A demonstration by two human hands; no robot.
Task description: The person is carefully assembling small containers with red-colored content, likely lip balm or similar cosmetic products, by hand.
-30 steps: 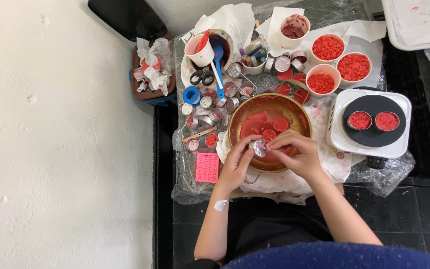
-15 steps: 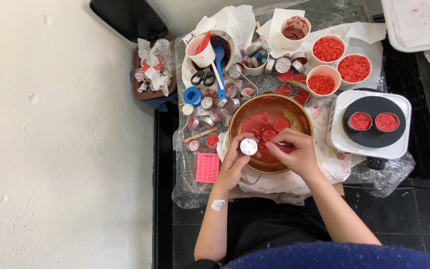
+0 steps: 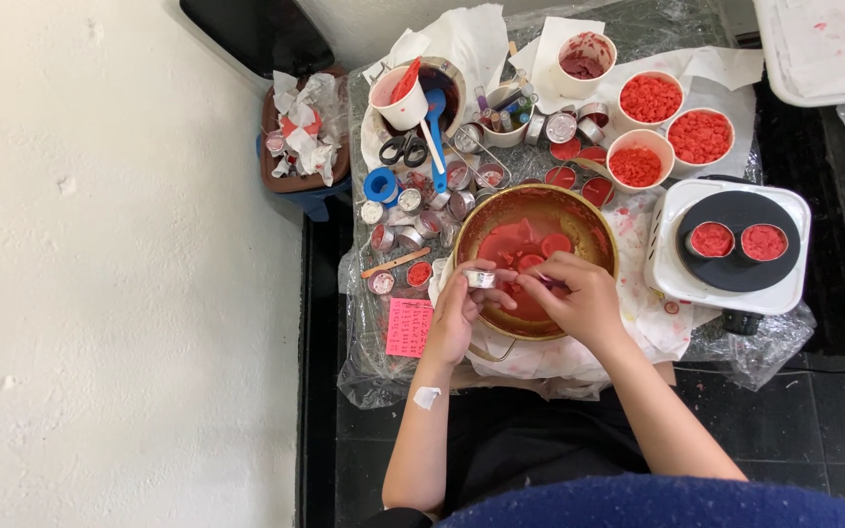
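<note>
- Over the near rim of a wide metal bowl (image 3: 536, 256), a small silver tin cup (image 3: 481, 279) is pinched in the fingertips of the left hand (image 3: 460, 315), tipped on its side.
- Just beside it, the right hand (image 3: 579, 301) is held over the bowl with fingers curled together around something thin; what it grips cannot be told.
- Red wax, partly in round discs, is seen lying inside the bowl.
- On the counter (image 3: 374, 362), covered in clear plastic, a pink note (image 3: 409, 327) is laid left of the left hand.
- Many more small tins (image 3: 413, 217) are scattered beyond the bowl, with black scissors (image 3: 403, 149) and a blue spoon (image 3: 437, 137) near them.
- Three white bowls of red wax pieces (image 3: 649, 98) are set at the far right.
- To the right, a white hot plate (image 3: 728, 244) is seen carrying two tins of red wax.
</note>
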